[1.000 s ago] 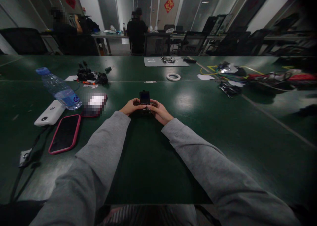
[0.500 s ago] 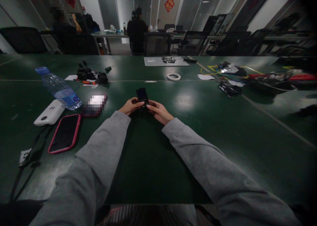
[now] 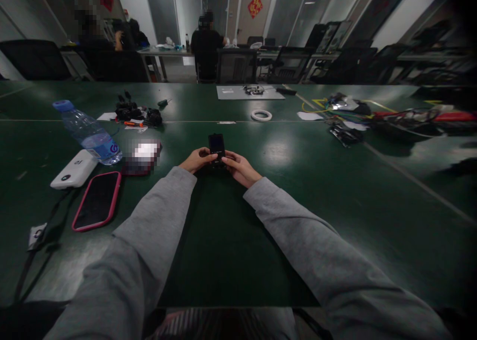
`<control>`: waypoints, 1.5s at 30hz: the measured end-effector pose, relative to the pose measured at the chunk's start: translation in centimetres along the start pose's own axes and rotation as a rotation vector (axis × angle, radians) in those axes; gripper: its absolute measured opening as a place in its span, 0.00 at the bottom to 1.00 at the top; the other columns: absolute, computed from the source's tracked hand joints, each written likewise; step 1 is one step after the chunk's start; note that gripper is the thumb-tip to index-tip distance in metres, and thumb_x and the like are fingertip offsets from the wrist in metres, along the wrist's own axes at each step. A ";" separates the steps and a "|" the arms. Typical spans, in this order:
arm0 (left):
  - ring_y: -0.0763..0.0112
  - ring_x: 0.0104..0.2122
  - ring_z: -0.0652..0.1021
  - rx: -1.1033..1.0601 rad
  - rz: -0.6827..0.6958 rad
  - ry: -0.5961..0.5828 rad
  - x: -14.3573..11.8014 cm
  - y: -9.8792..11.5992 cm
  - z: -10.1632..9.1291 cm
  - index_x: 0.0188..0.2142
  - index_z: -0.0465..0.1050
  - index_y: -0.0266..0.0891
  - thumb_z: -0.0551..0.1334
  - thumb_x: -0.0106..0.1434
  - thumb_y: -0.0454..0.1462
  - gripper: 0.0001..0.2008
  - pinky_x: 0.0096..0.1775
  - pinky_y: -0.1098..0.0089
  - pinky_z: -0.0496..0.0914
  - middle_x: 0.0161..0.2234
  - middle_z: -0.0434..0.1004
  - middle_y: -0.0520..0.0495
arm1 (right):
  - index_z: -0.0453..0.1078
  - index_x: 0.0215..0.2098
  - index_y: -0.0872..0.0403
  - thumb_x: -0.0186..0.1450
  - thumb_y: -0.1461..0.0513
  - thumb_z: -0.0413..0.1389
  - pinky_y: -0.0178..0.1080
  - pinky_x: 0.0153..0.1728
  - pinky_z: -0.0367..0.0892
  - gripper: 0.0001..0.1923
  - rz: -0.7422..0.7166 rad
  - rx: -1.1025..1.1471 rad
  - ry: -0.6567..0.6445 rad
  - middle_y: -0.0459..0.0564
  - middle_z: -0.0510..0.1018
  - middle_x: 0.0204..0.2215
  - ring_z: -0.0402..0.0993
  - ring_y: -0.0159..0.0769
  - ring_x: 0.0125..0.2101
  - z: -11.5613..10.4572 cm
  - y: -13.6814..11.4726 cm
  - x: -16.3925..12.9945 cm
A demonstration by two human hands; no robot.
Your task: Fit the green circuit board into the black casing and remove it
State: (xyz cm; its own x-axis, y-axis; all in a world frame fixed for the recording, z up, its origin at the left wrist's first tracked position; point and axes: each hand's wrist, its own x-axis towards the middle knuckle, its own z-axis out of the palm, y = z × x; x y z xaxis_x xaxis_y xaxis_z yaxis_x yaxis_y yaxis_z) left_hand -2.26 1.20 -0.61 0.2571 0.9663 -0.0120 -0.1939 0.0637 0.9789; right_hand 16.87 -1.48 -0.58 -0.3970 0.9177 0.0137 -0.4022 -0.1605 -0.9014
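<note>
A small black handheld device [image 3: 216, 144] with a dark screen and a row of buttons is held up over the green table. My left hand [image 3: 198, 160] grips its lower left side, the thumb lying across the front. On the lower right side my right hand [image 3: 240, 167] is closed on it too, with its thumb at the button area. The fingers behind the device are hidden. Its exact kind is too small to make out.
To the left are a water bottle [image 3: 93, 136], a white power bank [image 3: 75, 169] with a cable and a pink-cased phone [image 3: 97, 201]. A tape roll [image 3: 261, 115] lies ahead. Tangled cables [image 3: 402, 121] spread at right. People sit at a far table.
The black device has turned more upright and shifted slightly right in my hands. Both hands keep their hold. At the far left a person's raised arm has come down a little.
</note>
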 end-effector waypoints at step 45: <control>0.68 0.40 0.78 -0.196 -0.045 0.043 -0.6 0.4 2.0 0.45 0.69 0.37 0.73 0.50 0.42 0.25 0.50 0.60 0.68 0.44 0.76 0.42 | 0.65 0.47 0.54 0.51 0.57 0.66 0.47 0.51 0.64 0.28 -0.551 -0.779 0.482 0.52 0.69 0.43 0.66 0.39 0.45 0.5 -0.2 -0.1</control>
State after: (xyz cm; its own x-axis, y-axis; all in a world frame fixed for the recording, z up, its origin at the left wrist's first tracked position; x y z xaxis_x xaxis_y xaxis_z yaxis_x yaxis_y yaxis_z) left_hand -0.54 0.18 0.18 0.2294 0.9710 -0.0676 -0.3645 0.1501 0.9190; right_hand 16.63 -1.72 -0.17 0.1148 0.8672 0.4846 0.2793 0.4400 -0.8535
